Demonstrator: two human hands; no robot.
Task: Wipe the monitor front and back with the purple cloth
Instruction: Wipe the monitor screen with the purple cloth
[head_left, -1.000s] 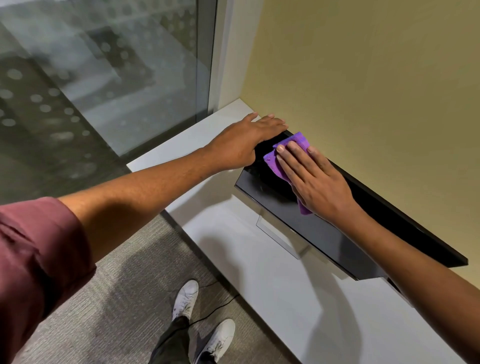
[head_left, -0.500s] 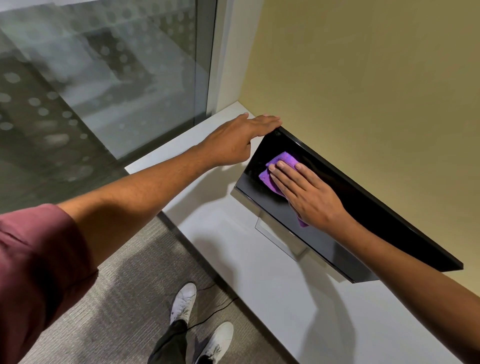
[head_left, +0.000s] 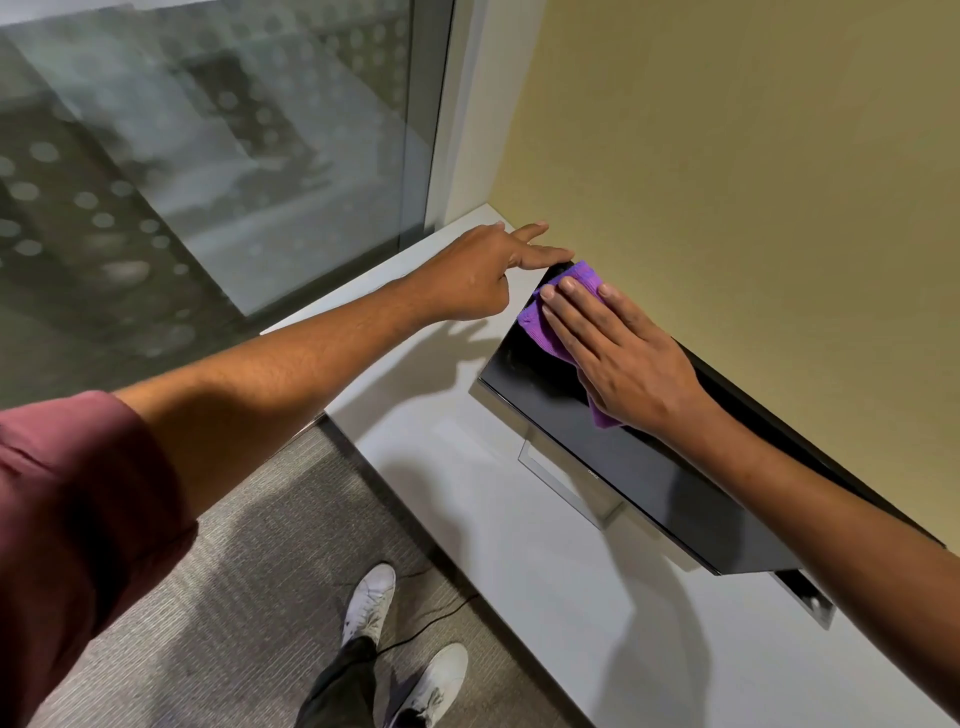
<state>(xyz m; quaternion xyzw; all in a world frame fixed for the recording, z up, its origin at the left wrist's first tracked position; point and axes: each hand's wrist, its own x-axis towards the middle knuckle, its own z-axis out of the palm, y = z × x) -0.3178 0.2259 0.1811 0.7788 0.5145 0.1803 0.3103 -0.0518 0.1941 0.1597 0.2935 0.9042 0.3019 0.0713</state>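
A black monitor (head_left: 649, 467) stands on a white desk (head_left: 519, 545) against the yellow wall, its screen facing me. My right hand (head_left: 618, 358) lies flat on the purple cloth (head_left: 545, 325) and presses it against the screen's upper left corner. Most of the cloth is hidden under the palm; a corner sticks out by the wrist. My left hand (head_left: 483, 270) reaches out with straight fingers, its fingertips touching the monitor's top left corner.
The monitor's silver stand (head_left: 566, 483) sits under the screen. A glass partition (head_left: 208, 156) rises to the left of the desk. My white shoes (head_left: 405, 644) and a thin black cable (head_left: 431, 623) are on the grey carpet below the desk edge.
My right hand has slid the cloth back up the screen to the top left corner. My left hand has shifted so only its fingertips touch the corner.
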